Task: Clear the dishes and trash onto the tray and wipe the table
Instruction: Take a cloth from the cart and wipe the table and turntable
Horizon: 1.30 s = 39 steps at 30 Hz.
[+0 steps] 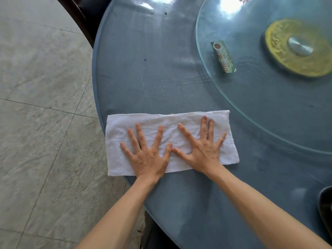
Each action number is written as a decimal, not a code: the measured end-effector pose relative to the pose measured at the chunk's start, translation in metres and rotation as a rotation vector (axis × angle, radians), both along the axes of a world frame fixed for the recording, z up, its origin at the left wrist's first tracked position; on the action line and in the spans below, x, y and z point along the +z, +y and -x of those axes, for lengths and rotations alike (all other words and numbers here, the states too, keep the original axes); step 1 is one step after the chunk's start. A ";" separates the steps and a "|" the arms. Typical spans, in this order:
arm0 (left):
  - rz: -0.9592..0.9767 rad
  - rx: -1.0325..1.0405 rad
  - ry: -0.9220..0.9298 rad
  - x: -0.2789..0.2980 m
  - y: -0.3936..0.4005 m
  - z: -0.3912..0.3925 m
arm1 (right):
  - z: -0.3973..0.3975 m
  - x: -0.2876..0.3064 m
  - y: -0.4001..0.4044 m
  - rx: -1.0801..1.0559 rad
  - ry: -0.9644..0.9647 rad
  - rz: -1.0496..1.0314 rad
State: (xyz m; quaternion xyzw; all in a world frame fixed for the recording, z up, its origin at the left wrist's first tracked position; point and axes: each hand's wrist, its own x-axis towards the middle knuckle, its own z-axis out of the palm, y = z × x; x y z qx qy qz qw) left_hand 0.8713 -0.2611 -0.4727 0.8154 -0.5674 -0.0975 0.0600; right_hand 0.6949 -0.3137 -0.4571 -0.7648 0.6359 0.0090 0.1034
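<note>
Both hands, left (150, 155) and right (203, 150), press flat with fingers spread on white cloth (122, 130), lower centre of desk (143, 78). Small box (223, 56) lies on glass turntable (251, 97), upper right.

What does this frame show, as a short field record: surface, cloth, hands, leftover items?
surface: round blue-covered table with clear glass turntable
cloth: white rectangular cloth, spread flat near the table's edge
left hand: flat on cloth, fingers spread
right hand: flat on cloth, fingers spread
leftover: small green printed box lying on turntable
crumbs: specks at far edge
</note>
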 end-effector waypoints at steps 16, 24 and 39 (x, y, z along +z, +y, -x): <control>-0.036 -0.021 -0.043 0.001 -0.131 -0.061 | -0.059 0.000 -0.120 -0.050 -0.031 -0.018; -0.054 -0.017 -0.053 0.005 -0.209 -0.099 | -0.099 0.000 -0.196 -0.050 -0.029 -0.051; -0.065 -0.120 -0.035 0.011 -0.361 -0.161 | -0.159 -0.002 -0.331 -0.160 -0.027 -0.052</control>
